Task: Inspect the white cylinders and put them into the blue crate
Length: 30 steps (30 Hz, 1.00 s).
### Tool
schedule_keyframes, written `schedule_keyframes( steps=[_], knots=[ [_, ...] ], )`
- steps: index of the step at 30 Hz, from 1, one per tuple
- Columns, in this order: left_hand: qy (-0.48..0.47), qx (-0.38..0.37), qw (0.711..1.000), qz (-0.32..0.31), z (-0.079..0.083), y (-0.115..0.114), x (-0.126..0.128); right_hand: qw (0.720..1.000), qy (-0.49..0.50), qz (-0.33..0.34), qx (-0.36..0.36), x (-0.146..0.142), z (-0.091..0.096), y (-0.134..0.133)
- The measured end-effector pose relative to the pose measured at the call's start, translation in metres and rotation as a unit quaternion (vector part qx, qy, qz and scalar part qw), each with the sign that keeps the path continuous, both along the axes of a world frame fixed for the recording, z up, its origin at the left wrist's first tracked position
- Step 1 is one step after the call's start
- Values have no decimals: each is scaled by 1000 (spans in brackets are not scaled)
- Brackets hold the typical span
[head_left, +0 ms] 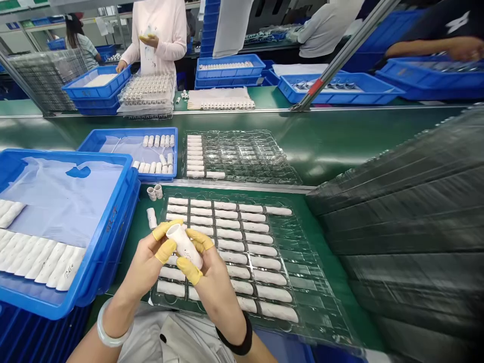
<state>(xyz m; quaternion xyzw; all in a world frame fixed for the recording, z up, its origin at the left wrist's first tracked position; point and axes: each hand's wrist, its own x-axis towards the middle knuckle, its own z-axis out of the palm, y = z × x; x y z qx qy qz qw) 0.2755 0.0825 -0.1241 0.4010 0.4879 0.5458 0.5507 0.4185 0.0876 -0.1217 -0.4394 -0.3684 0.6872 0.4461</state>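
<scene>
Between my two hands is a white hollow tube-shaped part (184, 245), its open end tilted up toward the left. My left hand (151, 257) pinches it near the open end. My right hand (209, 267) grips its lower right side. Yellow finger cots cover the thumbs and forefingers. Beneath my hands lies a clear plastic tray (313, 282) with several columns of similar white parts; its right side has unfilled slots. Just left of that tray, a single white tube (152, 218) rests on the green table, and two short tubes (155, 192) stand above it.
At the left, a stacked blue bin (124, 166) holds rows of white parts. Behind it sits another blue bin (176, 151) with shorter tubes. A second clear tray (249, 151) lies beyond the metal rail. Tall stacked trays (408, 227) rise at right. Several people work across the line.
</scene>
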Motion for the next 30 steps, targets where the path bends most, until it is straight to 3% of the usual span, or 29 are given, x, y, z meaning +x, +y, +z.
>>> schedule_keyframes(
  steps=[2,5,11,15,19,26,30],
  knots=[
    [26,3,1000,14,0,-1,0,999,-40,-2,14,0,-2,-2],
    [32,20,999,14,1,-1,1,996,-60,63,11,3,-3,-4],
    [-31,-19,999,7,4,1,6,984,-130,96,77,5,-3,-4],
    [-51,-31,998,23,1,2,1,985,25,168,33,5,-3,-5],
    [-65,-28,996,54,-1,2,-3,964,193,168,-67,6,1,-2],
    [28,5,1000,-4,9,0,0,934,282,161,-147,8,-2,4],
    [89,13,995,33,12,2,0,908,319,198,-184,5,-6,4]
  ],
)
